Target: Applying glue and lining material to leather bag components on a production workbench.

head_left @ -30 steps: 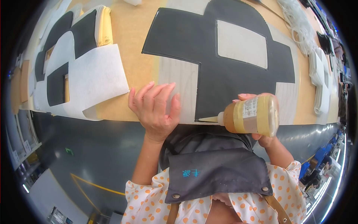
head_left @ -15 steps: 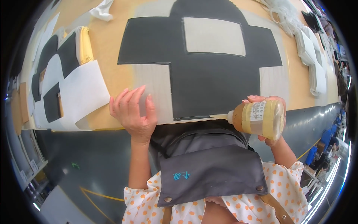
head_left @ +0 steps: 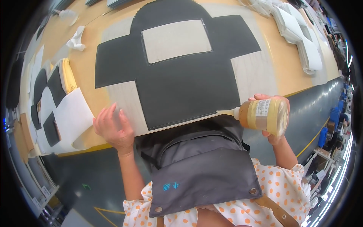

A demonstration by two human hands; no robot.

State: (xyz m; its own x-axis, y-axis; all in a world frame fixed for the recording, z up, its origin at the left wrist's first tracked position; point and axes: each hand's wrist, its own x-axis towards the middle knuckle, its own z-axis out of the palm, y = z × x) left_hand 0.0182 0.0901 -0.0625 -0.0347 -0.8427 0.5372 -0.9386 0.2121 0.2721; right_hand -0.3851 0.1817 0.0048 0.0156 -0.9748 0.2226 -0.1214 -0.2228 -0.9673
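Note:
My right hand (head_left: 275,139) is wrapped round a squeeze bottle (head_left: 261,113) of amber liquid, banded with yellowish tape and tipped sideways. Its narrow nozzle (head_left: 226,112) points left, the tip at the front edge of a large dark grey cut sheet (head_left: 185,83). That sheet lies flat, with a rectangular window, two side wings and a toothed, rounded far end. Whether liquid is leaving the nozzle is too small to tell. My left hand (head_left: 113,128) holds nothing, fingers apart, over the table's front edge beside a pale board (head_left: 123,98) under the sheet.
At left, cut dark pieces and white sheets (head_left: 73,117) lie by a yellow-edged stack (head_left: 69,77). Crumpled white paper (head_left: 77,39) sits farther back. Folded white pieces (head_left: 309,53) are stacked at the right. The tan tabletop (head_left: 85,56) ends just before my apron (head_left: 204,170).
The bottle's nozzle has moved rightward along the dark sheet's front edge. The whole view has turned and shifted, and my left hand stays left of the sheet, fingers still apart.

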